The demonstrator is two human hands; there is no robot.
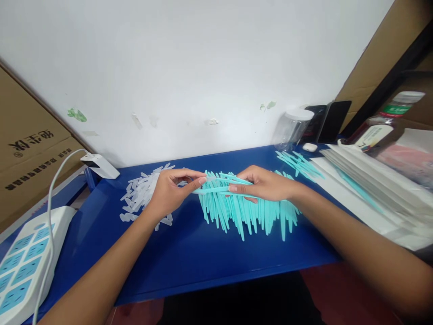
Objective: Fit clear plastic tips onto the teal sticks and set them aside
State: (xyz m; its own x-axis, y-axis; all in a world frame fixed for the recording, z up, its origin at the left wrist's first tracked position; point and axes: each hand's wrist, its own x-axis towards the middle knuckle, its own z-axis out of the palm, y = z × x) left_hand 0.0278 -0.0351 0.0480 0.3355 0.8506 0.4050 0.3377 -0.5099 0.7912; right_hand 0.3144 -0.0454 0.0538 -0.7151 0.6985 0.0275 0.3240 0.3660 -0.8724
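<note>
My left hand [174, 186] is closed, thumb and forefinger pinching a small translucent cap [211, 178] at the end of a slim teal plastic stick. Around a few teal sticks [216, 190] my right hand [262, 184] is closed, their ends pointing toward my left hand. Below and behind both hands spreads a dense heap of teal sticks [243, 216], lying side by side. Partly hidden by my left hand is a loose pile of translucent white caps [135, 194].
The blue table [216, 257] meets a white wall. At right are more teal sticks [299, 163], a clear jar [293, 128], phones [333, 122], a bottle [382, 122] and stacked white packets [375, 189]. A power strip [30, 257] and charger [100, 165] stand left, beside a carton [30, 149].
</note>
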